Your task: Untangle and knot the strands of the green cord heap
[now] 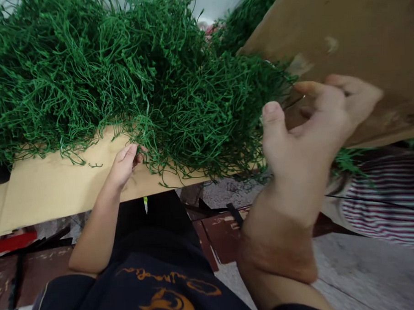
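Note:
A large heap of green artificial grass (205,105), with thin plastic stems and small tips, spreads across the upper left and middle. At its lower edge my left hand (125,164) is closed in a pinch on a strand of the green stems; the fingertips are partly hidden. My right hand (315,118) is raised at the heap's right end, in front of a brown board. Its thumb stands apart from the index finger and the other fingers are loosely bent. A thin dark strand or wire shows behind the thumb; I see no hold on it.
Tan cardboard (57,189) lies under the heap. The large brown board (359,38) leans in at upper right. Another person's striped sleeve (387,202) is at right. Below are a red object (13,242), dark strips and a worn floor (363,267).

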Motion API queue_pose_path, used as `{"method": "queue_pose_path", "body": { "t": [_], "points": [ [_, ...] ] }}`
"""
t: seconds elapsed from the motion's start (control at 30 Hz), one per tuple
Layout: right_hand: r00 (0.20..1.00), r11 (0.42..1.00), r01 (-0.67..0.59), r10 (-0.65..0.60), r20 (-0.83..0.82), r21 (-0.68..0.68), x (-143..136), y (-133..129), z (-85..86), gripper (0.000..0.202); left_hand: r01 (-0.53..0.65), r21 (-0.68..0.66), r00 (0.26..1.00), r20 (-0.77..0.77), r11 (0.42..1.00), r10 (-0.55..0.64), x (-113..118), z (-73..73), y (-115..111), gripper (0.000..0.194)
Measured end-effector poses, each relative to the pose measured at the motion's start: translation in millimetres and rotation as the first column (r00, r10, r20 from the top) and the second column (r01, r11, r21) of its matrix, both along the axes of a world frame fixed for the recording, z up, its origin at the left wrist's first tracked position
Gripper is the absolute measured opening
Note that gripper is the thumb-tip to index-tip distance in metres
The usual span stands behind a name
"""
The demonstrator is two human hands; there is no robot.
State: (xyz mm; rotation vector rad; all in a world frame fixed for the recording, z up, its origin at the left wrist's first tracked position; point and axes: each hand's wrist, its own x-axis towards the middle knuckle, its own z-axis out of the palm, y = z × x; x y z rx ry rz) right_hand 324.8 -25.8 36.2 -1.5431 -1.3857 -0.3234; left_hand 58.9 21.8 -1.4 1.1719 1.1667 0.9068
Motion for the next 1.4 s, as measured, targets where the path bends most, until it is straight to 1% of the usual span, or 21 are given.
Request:
{"method": "queue_pose_path", "body": {
  "t": [0.07,0.1,0.17,0.23,0.3,0.37,0.4,0.5,0.6,0.7,0.8,0.9,1.0,1.07,1.17,1.2,1.23,1.27,1.33,1.37,1.4],
  "points": [
    [0.997,0.996,0.068,-0.065,-0.048,0.057,-24.2,-4.2,-3.1,0.03,0.02,0.042,1.0,-0.013,0.999,-0.02,2.0,0.7,-1.8,0.025],
    [0.997,0.996,0.033,-0.028,-0.066,0.081,-41.2,-5.6,-7.3,0.027,0.038,0.055,0.999,-0.026,0.998,-0.037,3.1,1.0,-3.2,0.023],
    [0.98,0.984,-0.171,0.175,-0.095,0.045,-76.4,-4.2,-20.6,0.024,0.077,0.068,0.996,-0.049,0.995,-0.073,4.7,1.7,-6.4,0.018],
    [0.907,0.921,-0.385,0.367,-0.208,-0.053,-103.7,4.0,-37.4,0.029,0.11,0.079,0.993,-0.06,0.991,-0.105,5.0,2.3,-9.7,0.016],
    [0.819,0.844,-0.521,0.452,-0.354,-0.127,-118.2,15.5,-51.4,0.031,0.139,0.093,0.989,-0.067,0.986,-0.133,3.5,2.6,-12.4,0.016],
    [0.753,0.791,-0.592,0.476,-0.454,-0.152,-122.5,24.4,-57.9,0.026,0.149,0.11,0.987,-0.072,0.983,-0.141,0.9,2.4,-13.7,0.017],
    [0.733,0.777,-0.611,0.484,-0.478,-0.149,-122.6,26.6,-58.1,0.022,0.142,0.119,0.988,-0.073,0.983,-0.134,-0.5,2.0,-13.7,0.018],
    [0.721,0.771,-0.626,0.515,-0.463,-0.116,-121.9,25.1,-52.4,0.016,0.07,0.093,0.997,-0.033,0.993,-0.067,-2.5,0.7,-10.1,0.023],
    [0.731,0.778,-0.621,0.534,-0.425,-0.092,-123.0,18.9,-48.0,0.014,-0.003,-0.031,0.998,0.065,1.0,0.005,0.7,0.9,-1.6,0.034],
    [0.728,0.774,-0.629,0.551,-0.408,-0.077,-123.2,14.2,-47.6,0.014,0.058,-0.119,0.985,0.171,0.991,-0.037,7.4,4.2,8.5,0.032],
    [0.72,0.764,-0.641,0.564,-0.404,-0.077,-119.8,10.2,-45.9,0.012,0.16,-0.096,0.962,0.24,0.982,-0.133,13.0,10.8,15.5,0.023],
    [0.716,0.748,-0.654,0.564,-0.41,-0.113,-113.8,6.4,-43.0,0.012,0.194,-0.058,0.957,0.229,0.979,-0.176,15.2,18.3,18.0,0.019],
    [0.706,0.714,-0.681,0.579,-0.408,-0.165,-108.7,4.9,-43.5,0.015,0.179,-0.065,0.969,0.185,0.982,-0.164,16.8,21.4,17.6,0.016],
    [0.702,0.697,-0.693,0.593,-0.395,-0.186,-107.3,4.5,-45.5,0.016,0.165,-0.081,0.975,0.162,0.983,-0.15,19.6,19.2,17.8,0.014],
    [0.711,0.694,-0.69,0.593,-0.378,-0.207,-110.1,-0.6,-45.7,0.018,0.119,-0.063,0.982,0.153,0.991,-0.109,24.2,12.0,23.0,0.011],
    [0.696,0.675,-0.708,0.617,-0.368,-0.207,-112.5,-4.7,-44.2,0.018,0.064,-0.049,0.985,0.161,0.997,-0.056,24.7,10.1,26.3,0.011],
    [0.657,0.629,-0.749,0.67,-0.344,-0.206,-115.2,-10.1,-41.9,0.018,-0.017,-0.042,0.985,0.173,0.999,0.024,24.4,9.3,30.0,0.012],
    [0.59,0.553,-0.808,0.749,-0.304,-0.205,-117.9,-16.6,-39.2,0.018,-0.114,-0.041,0.974,0.191,0.993,0.12,23.2,9.8,33.7,0.015],
    [0.409,0.363,-0.904,0.89,-0.204,-0.228,-120.0,-30.2,-33.6,0.017,-0.266,-0.05,0.934,0.233,0.963,0.27,18.8,14.8,38.7,0.02],
    [0.353,0.308,-0.92,0.92,-0.169,-0.245,-117.5,-36.1,-31.2,0.016,-0.291,-0.053,0.923,0.248,0.955,0.295,16.2,18.7,39.2,0.019],
    [0.358,0.312,-0.915,0.921,-0.155,-0.255,-111.7,-40.5,-29.4,0.015,-0.277,-0.052,0.926,0.252,0.96,0.281,14.0,22.8,38.2,0.017]
  ]
}}
